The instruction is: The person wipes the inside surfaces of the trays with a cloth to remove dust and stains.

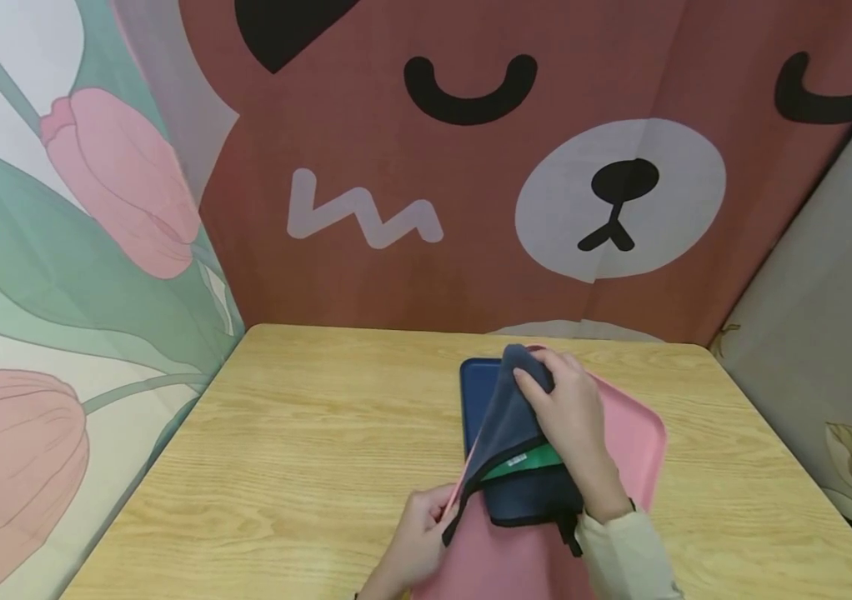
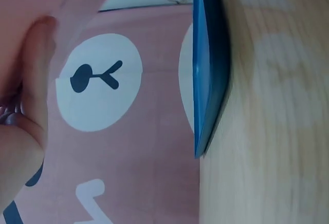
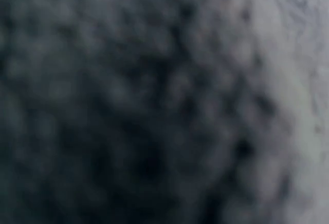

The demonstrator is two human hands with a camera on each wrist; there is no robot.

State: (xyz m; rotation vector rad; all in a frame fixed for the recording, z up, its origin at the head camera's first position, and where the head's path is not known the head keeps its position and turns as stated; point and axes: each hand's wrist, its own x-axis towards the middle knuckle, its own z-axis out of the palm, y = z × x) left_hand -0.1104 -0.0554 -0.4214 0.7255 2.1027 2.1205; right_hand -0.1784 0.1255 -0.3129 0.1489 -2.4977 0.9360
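Observation:
A pink tray (image 1: 632,433) is raised and tilted in the head view; my left hand (image 1: 414,533) grips its left edge. My right hand (image 1: 572,417) holds a dark grey-blue cloth (image 1: 512,408) with black edging against the tray. Below the fingers the cloth hangs in folds, and a green part with a small white label shows between them. Behind the pink tray lies a dark blue tray (image 1: 477,396), partly covered. The left wrist view shows part of my left hand (image 2: 28,116) at the left and the blue tray (image 2: 213,70) on the table. Blur fills the right wrist view.
A light wooden table (image 1: 306,442) extends to both sides of the trays. A brown curtain (image 1: 366,283) with a bear's face hangs behind its far edge. Printed floral cloth (image 1: 133,192) stands along the left, and a pale curtain (image 1: 831,292) along the right.

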